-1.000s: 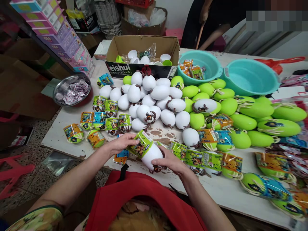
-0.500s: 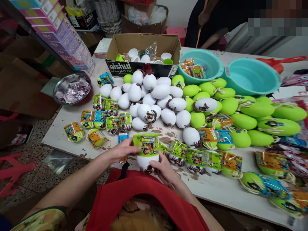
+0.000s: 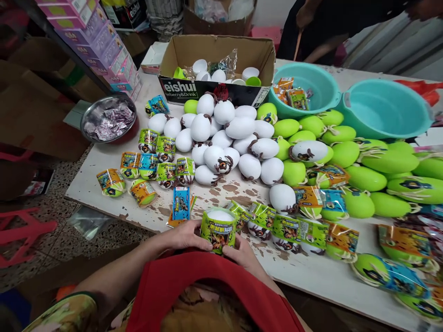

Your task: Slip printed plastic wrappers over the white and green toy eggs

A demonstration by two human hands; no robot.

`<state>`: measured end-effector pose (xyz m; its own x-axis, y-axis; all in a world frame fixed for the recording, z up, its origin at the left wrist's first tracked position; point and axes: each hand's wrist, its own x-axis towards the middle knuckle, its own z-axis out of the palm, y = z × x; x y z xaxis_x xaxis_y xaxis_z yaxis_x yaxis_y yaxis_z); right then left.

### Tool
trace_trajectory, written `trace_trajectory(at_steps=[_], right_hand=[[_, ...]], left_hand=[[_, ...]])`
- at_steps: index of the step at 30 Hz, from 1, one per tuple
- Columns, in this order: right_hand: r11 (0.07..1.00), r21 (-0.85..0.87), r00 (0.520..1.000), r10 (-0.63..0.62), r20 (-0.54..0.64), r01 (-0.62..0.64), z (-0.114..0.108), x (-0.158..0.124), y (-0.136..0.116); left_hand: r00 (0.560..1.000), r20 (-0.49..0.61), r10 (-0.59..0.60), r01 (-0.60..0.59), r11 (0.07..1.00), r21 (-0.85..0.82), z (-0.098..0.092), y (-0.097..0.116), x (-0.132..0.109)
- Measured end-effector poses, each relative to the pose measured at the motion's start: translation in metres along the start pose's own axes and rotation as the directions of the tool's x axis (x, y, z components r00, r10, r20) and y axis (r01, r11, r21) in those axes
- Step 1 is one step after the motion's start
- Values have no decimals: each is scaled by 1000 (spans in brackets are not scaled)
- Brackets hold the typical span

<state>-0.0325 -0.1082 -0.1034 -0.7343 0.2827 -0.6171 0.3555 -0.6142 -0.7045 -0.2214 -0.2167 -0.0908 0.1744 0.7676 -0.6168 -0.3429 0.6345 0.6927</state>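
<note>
Both my hands grip one white toy egg (image 3: pixel 219 216) with a green printed sleeve round it, held upright at the near table edge. My left hand (image 3: pixel 185 237) wraps its left side, my right hand (image 3: pixel 242 252) its right side, fingers closed on the sleeve. A flat blue and orange sleeve (image 3: pixel 181 203) lies on the table just left of the egg. A row of sleeved eggs (image 3: pixel 277 226) lies right of it. Bare white eggs (image 3: pixel 224 138) are heaped behind.
Green eggs (image 3: pixel 363 166) fill the right of the white table (image 3: pixel 104 184). At the back stand a cardboard box (image 3: pixel 214 50) and two teal basins (image 3: pixel 384 108). A metal bowl (image 3: pixel 108 121) sits at the left. Another person (image 3: pixel 311 27) stands beyond the table.
The egg was lying tilted in my hands, then turned upright, and has come down toward me to the table edge. The camera has tipped lower.
</note>
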Motion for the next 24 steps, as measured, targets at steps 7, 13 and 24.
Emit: trace_trajectory(at_steps=[7, 13, 24], right_hand=[[988, 148, 964, 10, -266, 31, -38, 24, -28], [997, -9, 919, 69, -389, -79, -98, 70, -71], [836, -532, 855, -174, -488, -133, -109, 109, -82]], left_hand=[[671, -741, -18, 203, 966, 160, -63, -53, 19], [404, -915, 19, 400, 895, 195, -122, -92, 44], [380, -911, 162, 349, 887, 303, -120, -86, 16]])
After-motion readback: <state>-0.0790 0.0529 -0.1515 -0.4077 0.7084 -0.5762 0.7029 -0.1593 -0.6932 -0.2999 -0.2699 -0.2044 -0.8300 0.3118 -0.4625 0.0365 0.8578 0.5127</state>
